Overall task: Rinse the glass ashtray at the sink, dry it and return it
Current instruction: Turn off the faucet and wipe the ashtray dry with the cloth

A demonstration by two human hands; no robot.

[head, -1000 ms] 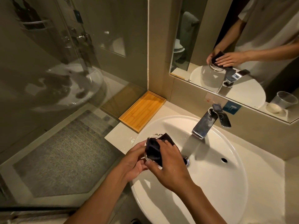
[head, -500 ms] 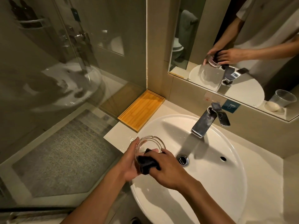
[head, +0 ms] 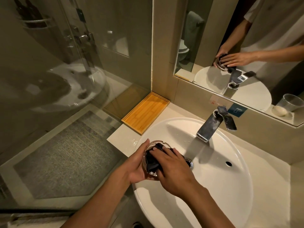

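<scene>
The left hand (head: 138, 163) cupped the glass ashtray (head: 152, 157) over the sink's (head: 238, 186) left rim, while the right hand (head: 172, 167) pressed a dark cloth (head: 152, 162) inside it. Rinsing looked done, with no water running; drying was under way, return remaining.

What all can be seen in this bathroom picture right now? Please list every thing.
glass ashtray: one, clear, held over the basin's left edge
cloth: one, dark, pressed inside the ashtray
basin: one, white, on the counter
faucet: one, chrome, behind the basin, no water running
drain: one, metal, basin bottom
wooden tray: one, yellow-brown, in the counter's corner by the glass
mirror: one, on the wall above the faucet
plastic cup: one, clear, seen in the mirror, far right
shower glass: one panel, left
left hand: cups the ashtray
right hand: presses the cloth in
</scene>
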